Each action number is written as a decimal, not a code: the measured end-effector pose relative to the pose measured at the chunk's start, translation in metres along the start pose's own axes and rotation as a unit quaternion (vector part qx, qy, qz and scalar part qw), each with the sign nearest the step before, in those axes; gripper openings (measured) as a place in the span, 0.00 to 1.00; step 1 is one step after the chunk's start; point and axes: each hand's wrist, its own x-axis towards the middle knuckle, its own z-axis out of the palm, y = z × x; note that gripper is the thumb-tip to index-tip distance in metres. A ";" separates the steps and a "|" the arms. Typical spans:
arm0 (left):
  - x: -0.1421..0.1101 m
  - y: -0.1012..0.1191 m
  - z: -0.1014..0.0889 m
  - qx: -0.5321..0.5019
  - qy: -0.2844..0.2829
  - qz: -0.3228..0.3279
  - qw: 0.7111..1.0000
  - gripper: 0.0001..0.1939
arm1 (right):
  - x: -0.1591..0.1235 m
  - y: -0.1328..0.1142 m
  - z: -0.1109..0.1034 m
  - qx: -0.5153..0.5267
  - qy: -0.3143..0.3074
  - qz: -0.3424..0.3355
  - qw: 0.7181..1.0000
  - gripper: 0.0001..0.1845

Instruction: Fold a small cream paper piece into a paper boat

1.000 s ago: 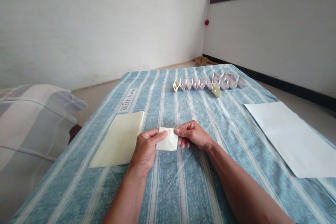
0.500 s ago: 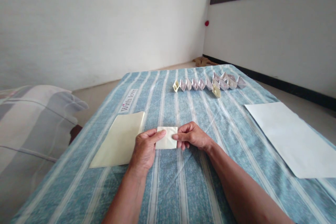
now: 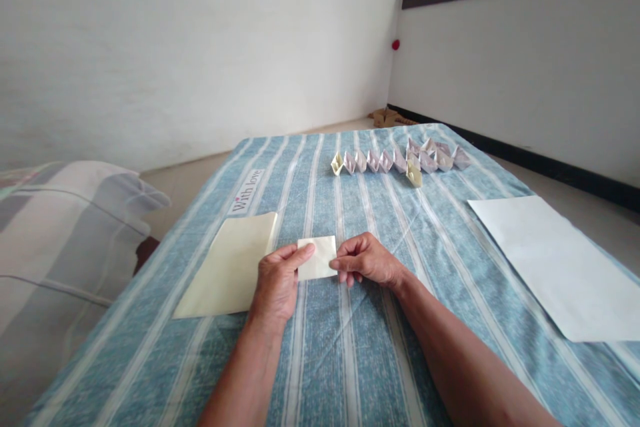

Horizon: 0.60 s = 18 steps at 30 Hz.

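A small square of folded cream paper (image 3: pixel 320 259) is held just above the striped cloth. My left hand (image 3: pixel 280 277) grips its left edge, thumb lying on top and fingers hidden beneath. At the lower right edge of the square, my right hand (image 3: pixel 367 260) pinches the paper between thumb and curled fingers. Beyond the hands stand folded paper boats (image 3: pixel 385 161), several of them pale lilac. Two boats are yellowish, one at the row's left end (image 3: pixel 337 163) and one set nearer (image 3: pixel 413 174).
Cream paper sheets (image 3: pixel 227 267) lie left of my left hand. A white sheet (image 3: pixel 560 267) is on the right. The blue striped cloth (image 3: pixel 320 360) covers the table and bears the words "With love" (image 3: pixel 247 191). Grey checked fabric (image 3: pixel 65 233) bulges at the left.
The paper square has tilted slightly, its right side a little higher. My right thumb has slid from the paper's face to its right edge. The left hand keeps its grip.
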 end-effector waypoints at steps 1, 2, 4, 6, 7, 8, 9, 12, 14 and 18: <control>0.001 0.000 0.000 -0.005 0.001 0.003 1.000 0.14 | 0.000 -0.001 0.000 0.000 0.000 0.000 1.000 0.20; 0.001 0.000 0.000 -0.008 0.001 0.007 1.000 0.14 | 0.000 -0.001 0.001 0.001 0.001 0.001 1.000 0.20; 0.001 0.000 0.000 -0.010 -0.004 0.009 1.000 0.13 | -0.001 -0.003 0.002 0.007 0.006 -0.004 1.000 0.20; 0.000 0.000 0.001 -0.003 -0.013 0.003 1.000 0.13 | 0.000 -0.004 0.002 0.012 0.013 -0.011 1.000 0.21; -0.001 -0.001 0.002 0.002 -0.017 -0.002 1.000 0.14 | 0.000 -0.004 0.002 0.014 0.014 -0.013 1.000 0.22; -0.001 -0.001 0.002 0.006 -0.020 -0.006 1.000 0.14 | 0.000 -0.004 0.002 0.015 0.014 -0.012 1.000 0.23; -0.002 -0.001 0.003 0.009 -0.022 -0.008 1.000 0.14 | 0.000 -0.004 0.002 0.015 0.012 -0.010 1.000 0.23; -0.002 -0.001 0.003 0.009 -0.020 -0.007 1.000 0.14 | 0.001 -0.002 0.002 0.020 0.014 -0.014 1.000 0.23; -0.002 -0.002 0.002 0.007 -0.020 -0.004 1.000 0.14 | 0.001 -0.002 0.002 0.028 0.022 -0.026 0.999 0.22; -0.001 -0.004 -0.001 0.023 -0.039 -0.004 0.999 0.13 | 0.001 -0.002 0.003 0.043 0.041 -0.040 0.997 0.22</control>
